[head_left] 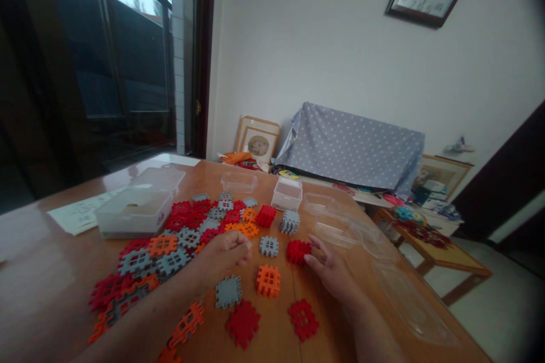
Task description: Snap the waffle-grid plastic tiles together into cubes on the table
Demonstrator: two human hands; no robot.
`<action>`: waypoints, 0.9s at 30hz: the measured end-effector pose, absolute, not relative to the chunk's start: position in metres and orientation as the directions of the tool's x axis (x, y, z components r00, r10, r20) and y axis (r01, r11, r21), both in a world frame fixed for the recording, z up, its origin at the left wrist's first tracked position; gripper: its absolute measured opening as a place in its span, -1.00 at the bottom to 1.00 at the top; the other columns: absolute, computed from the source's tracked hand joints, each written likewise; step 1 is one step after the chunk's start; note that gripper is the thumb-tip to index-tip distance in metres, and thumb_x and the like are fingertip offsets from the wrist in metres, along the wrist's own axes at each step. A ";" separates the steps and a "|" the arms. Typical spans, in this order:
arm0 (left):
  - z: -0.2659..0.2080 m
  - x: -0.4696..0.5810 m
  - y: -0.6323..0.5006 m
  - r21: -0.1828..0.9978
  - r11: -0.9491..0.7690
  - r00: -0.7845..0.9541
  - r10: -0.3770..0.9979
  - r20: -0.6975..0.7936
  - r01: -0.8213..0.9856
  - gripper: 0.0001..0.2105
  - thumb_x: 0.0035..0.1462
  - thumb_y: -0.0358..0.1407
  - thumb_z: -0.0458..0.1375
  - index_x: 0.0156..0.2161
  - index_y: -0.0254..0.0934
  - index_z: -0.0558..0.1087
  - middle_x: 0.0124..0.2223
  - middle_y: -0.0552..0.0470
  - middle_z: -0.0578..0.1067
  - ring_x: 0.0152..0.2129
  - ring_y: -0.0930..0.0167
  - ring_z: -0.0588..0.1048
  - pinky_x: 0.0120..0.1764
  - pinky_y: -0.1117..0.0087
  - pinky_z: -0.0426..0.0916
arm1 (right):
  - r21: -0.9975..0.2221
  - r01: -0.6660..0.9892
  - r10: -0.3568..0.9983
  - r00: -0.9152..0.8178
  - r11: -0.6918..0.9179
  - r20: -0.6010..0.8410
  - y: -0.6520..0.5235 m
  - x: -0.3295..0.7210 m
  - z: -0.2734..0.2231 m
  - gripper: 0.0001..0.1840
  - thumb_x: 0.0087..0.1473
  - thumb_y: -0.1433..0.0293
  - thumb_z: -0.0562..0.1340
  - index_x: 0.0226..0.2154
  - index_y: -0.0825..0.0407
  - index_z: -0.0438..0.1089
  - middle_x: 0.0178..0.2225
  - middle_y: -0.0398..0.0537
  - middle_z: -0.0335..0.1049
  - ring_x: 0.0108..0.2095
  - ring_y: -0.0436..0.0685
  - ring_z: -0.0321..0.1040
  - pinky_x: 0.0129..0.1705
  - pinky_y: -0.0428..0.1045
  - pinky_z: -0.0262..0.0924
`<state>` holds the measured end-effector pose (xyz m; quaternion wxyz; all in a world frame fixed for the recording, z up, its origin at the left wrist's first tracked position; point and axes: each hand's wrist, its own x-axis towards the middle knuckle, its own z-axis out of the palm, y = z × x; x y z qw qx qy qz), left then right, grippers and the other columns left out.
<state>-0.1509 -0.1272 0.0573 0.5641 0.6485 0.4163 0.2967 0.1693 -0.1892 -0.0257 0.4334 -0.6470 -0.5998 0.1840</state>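
My left hand is closed over the middle of the table, its fingers curled together; anything inside them is hidden. Right of it, my right hand has thumb and fingers at the right side of a stack of red interlocking tiles. Between the hands lie a grey window tile and a stack of orange window tiles. Nearer me are a plain grey tile, a plain red tile and a red window tile. Beyond stand another red stack and a grey stack.
Many loose red, grey and orange tiles spread left under my left forearm. A translucent box stands by papers at left. A small white box and clear plastic trays sit farther back and right. A clear lid lies near the right edge.
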 end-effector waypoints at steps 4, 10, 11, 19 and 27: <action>0.054 -0.150 -0.126 0.978 -0.024 0.479 0.874 -0.081 0.209 -0.70 -0.04 0.00 0.20 -0.36 -0.20 0.42 -0.29 0.00 0.59 -0.34 0.31 0.51 -0.27 0.36 0.37 | -0.805 0.586 0.946 0.201 0.092 0.255 -0.188 0.165 -0.026 -0.37 0.11 0.19 0.29 0.23 -0.11 0.27 0.20 0.07 0.36 0.17 0.28 0.34 0.21 0.26 0.21; 0.056 -0.150 -0.128 0.977 -0.016 0.464 0.882 -0.086 0.211 -0.71 -0.02 -0.01 0.19 -0.35 -0.21 0.42 -0.29 -0.01 0.59 -0.35 0.32 0.50 -0.28 0.37 0.36 | -0.858 0.504 0.961 0.176 0.100 0.215 -0.189 0.161 -0.024 -0.35 0.10 0.20 0.31 0.23 -0.09 0.27 0.20 0.10 0.35 0.20 0.28 0.31 0.23 0.26 0.18; 0.056 -0.150 -0.128 0.977 -0.014 0.463 0.882 -0.088 0.211 -0.71 -0.02 -0.01 0.19 -0.36 -0.21 0.41 -0.30 -0.02 0.59 -0.35 0.32 0.50 -0.28 0.37 0.36 | -0.863 0.494 0.960 0.176 0.103 0.216 -0.189 0.161 -0.023 -0.35 0.09 0.20 0.32 0.22 -0.09 0.28 0.20 0.10 0.36 0.20 0.29 0.31 0.23 0.26 0.19; 0.055 -0.150 -0.126 0.978 -0.001 0.473 0.876 -0.099 0.207 -0.67 -0.05 0.03 0.21 -0.36 -0.20 0.41 -0.30 -0.01 0.58 -0.34 0.31 0.50 -0.29 0.37 0.37 | -0.876 0.471 0.961 0.183 0.099 0.207 -0.189 0.160 -0.023 -0.33 0.07 0.16 0.33 0.22 -0.10 0.29 0.22 0.08 0.34 0.21 0.31 0.30 0.22 0.27 0.20; 0.054 -0.150 -0.127 0.982 -0.055 0.485 0.874 -0.039 0.178 -0.74 0.03 -0.05 0.17 -0.34 -0.23 0.41 -0.31 0.01 0.56 -0.35 0.34 0.49 -0.23 0.35 0.37 | -0.835 0.546 0.934 0.261 0.067 0.245 -0.196 0.162 -0.011 -0.39 0.11 0.09 0.26 0.17 -0.06 0.33 0.17 0.12 0.38 0.10 0.34 0.38 0.08 0.23 0.32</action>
